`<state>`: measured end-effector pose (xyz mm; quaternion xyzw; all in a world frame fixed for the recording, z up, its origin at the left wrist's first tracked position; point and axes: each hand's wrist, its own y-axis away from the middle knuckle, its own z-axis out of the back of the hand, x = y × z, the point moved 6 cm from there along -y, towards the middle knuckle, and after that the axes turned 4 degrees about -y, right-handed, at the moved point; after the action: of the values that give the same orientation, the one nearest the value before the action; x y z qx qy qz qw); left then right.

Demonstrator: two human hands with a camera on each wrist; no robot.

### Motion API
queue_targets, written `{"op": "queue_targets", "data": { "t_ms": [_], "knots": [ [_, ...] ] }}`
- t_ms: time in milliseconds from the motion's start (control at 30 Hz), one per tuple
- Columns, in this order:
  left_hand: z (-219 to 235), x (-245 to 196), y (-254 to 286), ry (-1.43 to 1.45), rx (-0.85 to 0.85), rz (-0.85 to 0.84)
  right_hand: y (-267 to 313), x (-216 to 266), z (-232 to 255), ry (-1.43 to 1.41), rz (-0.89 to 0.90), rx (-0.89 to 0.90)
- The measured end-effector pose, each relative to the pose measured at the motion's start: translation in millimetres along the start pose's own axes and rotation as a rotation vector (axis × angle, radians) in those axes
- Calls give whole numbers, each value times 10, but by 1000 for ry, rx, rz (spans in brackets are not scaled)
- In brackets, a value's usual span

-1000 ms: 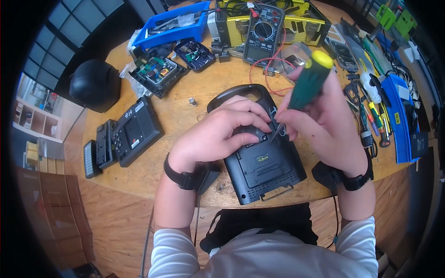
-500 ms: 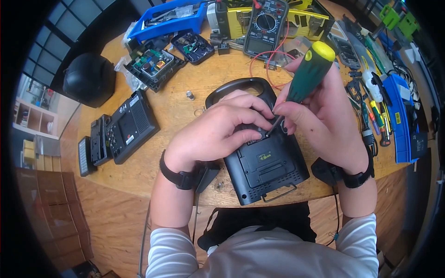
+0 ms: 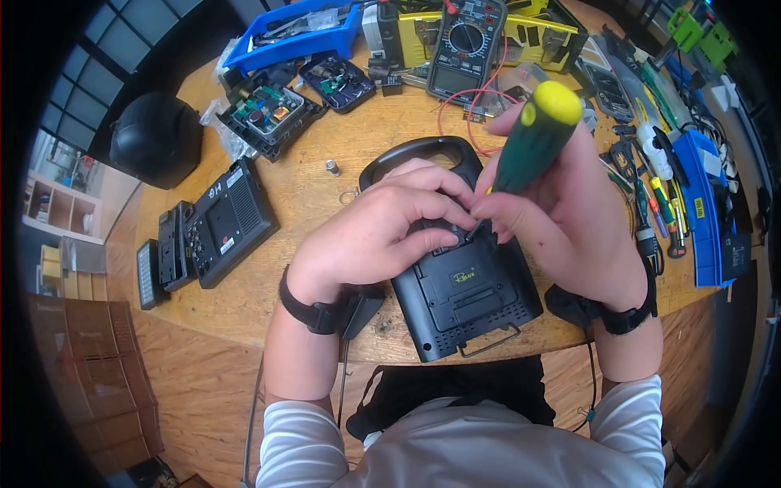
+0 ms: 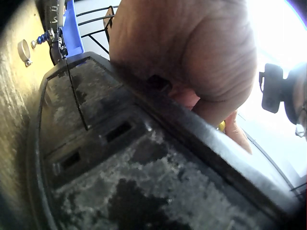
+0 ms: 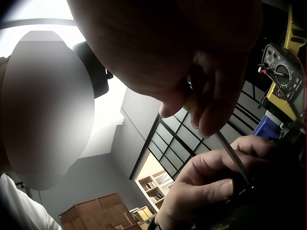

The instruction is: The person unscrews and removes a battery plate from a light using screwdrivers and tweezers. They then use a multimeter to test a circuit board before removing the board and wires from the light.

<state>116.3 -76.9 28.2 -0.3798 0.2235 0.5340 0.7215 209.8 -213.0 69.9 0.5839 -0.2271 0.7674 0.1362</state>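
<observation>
A black device with a loop handle [image 3: 470, 309] lies on the wooden bench, its back panel facing up. Across its upper part rests the left hand [image 3: 386, 224], fingers bent, thumb and fingertips touching the casing around a small recess. The right hand [image 3: 569, 211] grips a screwdriver with a green and yellow handle [image 3: 537, 138]. In the right wrist view the metal shaft [image 5: 232, 153] runs down to the device beside the left thumb. The left wrist view shows the casing [image 4: 144, 191] close up, with the left hand [image 4: 187, 52] over its edge.
Left on the bench [image 3: 317, 325] lie a black panel unit [image 3: 236, 224] and an opened circuit housing [image 3: 272, 114]. Behind stand a blue tray [image 3: 297, 41], a multimeter [image 3: 465, 57] with red leads and a yellow case. Tools and a blue bin [image 3: 704, 207] are at the right.
The screwdriver tip has moved from above the panel to the recess by the left fingertips, and its handle has since shifted slightly lower and left. The left hand still rests on the device.
</observation>
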Motion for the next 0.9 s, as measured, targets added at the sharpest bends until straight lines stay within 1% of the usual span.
{"op": "queue_targets", "data": {
  "t_ms": [33, 67, 100, 133, 167, 233, 267, 333, 367, 400, 433, 467, 533, 667, 733, 767, 833, 867, 900],
  "knots": [
    [1, -6, -1, -11, -8, -12, 2, 6, -9, 58, 17, 14],
    [1, -13, -1, -23, -17, -25, -14, 19, -4, 59, 18, 13],
    [-6, -6, 8, -24, -17, -26, -38, 91, -39, 148, 105, 75],
    [-20, 29, 20, 35, -5, 16, -47, 152, -81, 237, 193, 136],
    [-32, 54, 31, 94, 7, 59, -56, 161, -82, 237, 195, 136],
    [-21, 18, 46, 91, 5, 85, -61, 209, -99, 355, 278, 135],
    [-15, 20, 48, 90, 4, 112, -57, 212, -95, 354, 280, 135],
    [-40, 47, 42, 94, -11, 96, -42, 170, -75, 464, 235, 118],
    [-45, 54, 43, 101, -27, 80, -37, 135, -74, 462, 234, 118],
    [-38, 51, 42, 101, -26, 83, -34, 82, -63, 379, 229, 98],
    [-19, 21, 33, 60, -24, 57, -33, 44, -50, 297, 224, 78],
    [-7, -5, 28, 20, -22, 31, -28, 24, -56, 295, 222, 79],
    [2, -16, 28, 13, -21, 31, -26, -51, -32, 127, 116, 42],
    [2, -16, 21, -8, -22, 9, -27, -71, -43, 24, 60, 56],
    [-1, -5, 15, -3, -18, 9, -24, -107, -74, -97, 8, 95],
    [-4, -3, 14, 1, -14, 9, -24, -133, -87, -97, 8, 95],
    [6, -33, 26, -10, -14, 31, -15, -141, -116, -134, 123, 101],
    [10, -36, 31, -20, -14, 54, -10, -162, -104, -134, 123, 99],
    [2, -28, 37, -20, -13, 53, -4, -207, -100, -66, 82, 125]
  ]
}}
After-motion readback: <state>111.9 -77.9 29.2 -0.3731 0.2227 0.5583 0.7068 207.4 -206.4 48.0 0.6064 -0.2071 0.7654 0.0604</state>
